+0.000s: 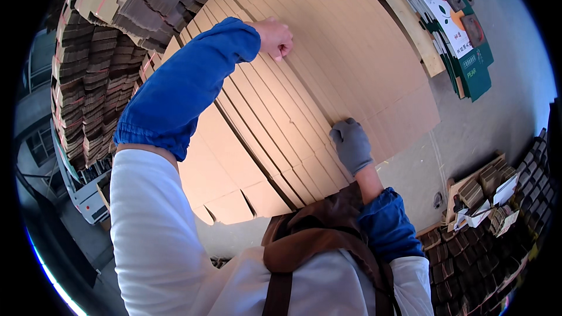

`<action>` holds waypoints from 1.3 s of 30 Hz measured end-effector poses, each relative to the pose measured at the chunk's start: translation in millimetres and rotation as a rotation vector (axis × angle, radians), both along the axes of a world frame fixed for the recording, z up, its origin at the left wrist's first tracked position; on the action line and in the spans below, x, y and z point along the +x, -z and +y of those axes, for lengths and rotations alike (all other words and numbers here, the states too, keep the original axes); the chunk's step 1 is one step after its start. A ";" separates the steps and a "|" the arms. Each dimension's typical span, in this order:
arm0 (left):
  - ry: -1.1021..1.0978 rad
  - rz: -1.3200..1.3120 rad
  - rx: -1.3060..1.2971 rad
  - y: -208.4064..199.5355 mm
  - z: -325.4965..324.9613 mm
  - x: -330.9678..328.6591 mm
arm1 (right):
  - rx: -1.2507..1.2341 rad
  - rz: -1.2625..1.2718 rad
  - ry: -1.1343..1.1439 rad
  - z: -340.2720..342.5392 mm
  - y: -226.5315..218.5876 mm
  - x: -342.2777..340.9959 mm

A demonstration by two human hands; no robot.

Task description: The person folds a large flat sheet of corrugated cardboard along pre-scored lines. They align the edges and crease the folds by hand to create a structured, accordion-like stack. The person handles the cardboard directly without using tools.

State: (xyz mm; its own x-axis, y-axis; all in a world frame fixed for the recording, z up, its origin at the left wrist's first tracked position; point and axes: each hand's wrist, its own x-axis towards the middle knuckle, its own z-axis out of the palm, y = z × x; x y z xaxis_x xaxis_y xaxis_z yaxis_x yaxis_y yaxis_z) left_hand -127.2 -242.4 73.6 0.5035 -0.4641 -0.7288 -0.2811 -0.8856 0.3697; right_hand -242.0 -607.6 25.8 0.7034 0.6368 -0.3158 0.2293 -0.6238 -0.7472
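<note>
Flat brown cardboard sheets lie overlapped in a fanned row in front of me, their long edges running side by side. My left hand, bare below a blue sleeve cover, is closed at the far part of one sheet's edge. Nearer to me, my right hand wears a grey glove and is closed on the same edge, close to the sheet's near end. The fingertips of both hands are partly hidden. At the left, dark gaps show between some sheets.
Tall stacks of bundled cardboard tied with pink string stand at the left and far left. Green printed cartons lie flat beside a wooden board at the far right. A wooden crate with cardboard pieces sits on the right.
</note>
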 end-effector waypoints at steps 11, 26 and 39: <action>0.026 -0.082 0.022 6.0 0.6 -3.3 | -0.138 -0.036 -0.013 6.2 0.9 -2.4; -0.549 -0.622 -0.104 20.6 -132.4 -181.5 | -0.083 0.011 0.081 -4.0 -4.7 13.7; -0.424 -0.678 -0.092 27.8 -137.3 -192.8 | -0.220 -0.152 -0.021 -5.1 -3.2 18.0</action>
State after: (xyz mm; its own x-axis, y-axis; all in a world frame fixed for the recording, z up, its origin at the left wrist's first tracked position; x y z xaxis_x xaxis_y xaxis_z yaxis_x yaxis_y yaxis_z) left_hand -319.9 -379.6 45.8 0.9695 -0.1771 -0.1692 -0.1170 -0.9417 0.3154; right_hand -224.1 -612.6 29.0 0.7406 0.5793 -0.3404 0.3428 -0.7615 -0.5501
